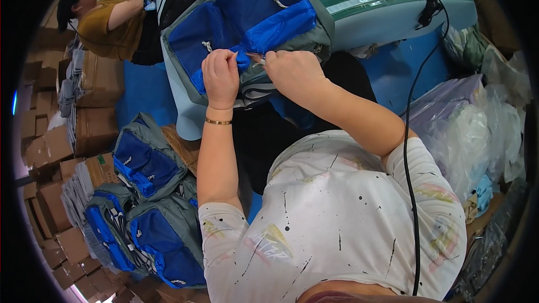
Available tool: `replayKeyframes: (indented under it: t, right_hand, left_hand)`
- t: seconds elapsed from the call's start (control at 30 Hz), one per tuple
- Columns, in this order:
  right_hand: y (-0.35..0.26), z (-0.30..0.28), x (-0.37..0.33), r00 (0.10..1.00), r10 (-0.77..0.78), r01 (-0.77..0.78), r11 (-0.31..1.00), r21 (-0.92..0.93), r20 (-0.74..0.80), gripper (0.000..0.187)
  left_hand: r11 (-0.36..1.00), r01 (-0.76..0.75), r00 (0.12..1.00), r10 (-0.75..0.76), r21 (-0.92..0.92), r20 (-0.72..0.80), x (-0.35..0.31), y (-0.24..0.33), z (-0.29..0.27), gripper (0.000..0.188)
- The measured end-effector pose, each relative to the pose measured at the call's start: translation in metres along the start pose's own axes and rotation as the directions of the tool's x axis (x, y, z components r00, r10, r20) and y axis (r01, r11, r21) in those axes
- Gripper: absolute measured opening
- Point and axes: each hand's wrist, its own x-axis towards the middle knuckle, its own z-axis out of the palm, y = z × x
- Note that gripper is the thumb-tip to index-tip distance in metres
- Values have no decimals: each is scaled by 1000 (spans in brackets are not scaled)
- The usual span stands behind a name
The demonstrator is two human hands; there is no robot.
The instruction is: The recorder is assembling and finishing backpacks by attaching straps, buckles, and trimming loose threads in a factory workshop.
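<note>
A grey bag (324,29) with blue mesh pockets lies across my lap and the table edge, its white drawcord ends showing. My left hand (220,76) is closed on a fold of blue fabric (242,59) at the bag's near side. Close to its right, my right hand (295,73) is closed round a small pointed metal tool (256,55), which looks like thread snips. The tool's tip points at the blue fold; most of the tool is hidden in my fingers. Grey webbing straps (257,91) hang at the bag's lower edge.
Several similar blue and grey bags (151,160) are piled at my left. Cardboard boxes (98,129) and stacked grey pieces stand beyond them. A co-worker in a mustard top (109,28) is at the far left. Clear plastic wrapping (466,129) heaps up at right. A black cable (412,191) hangs before me.
</note>
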Motion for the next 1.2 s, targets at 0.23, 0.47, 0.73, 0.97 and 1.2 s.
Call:
replayKeyframes:
  t: [0.23,0.47,0.73,0.97,1.2]
  right_hand:
    - [13,-3,-16,984,149,-114,950,292,-102,29]
    - [28,14,-20,968,246,-161,781,603,-60,36]
    - [40,28,-25,929,347,-119,611,783,-129,39]
    - [34,33,-24,953,273,-85,662,744,-134,39]
    - [-4,15,-20,987,-74,136,861,490,-144,45]
  left_hand:
    - [397,494,772,-610,-773,180,3,-12,-17,7]
    - [347,522,662,-740,-779,114,-39,27,-68,3]
    - [314,756,456,-882,-574,119,-148,47,-102,6]
    - [382,757,480,-875,-530,55,-140,33,-109,10]
    - [688,684,643,-726,244,244,-84,38,-106,31]
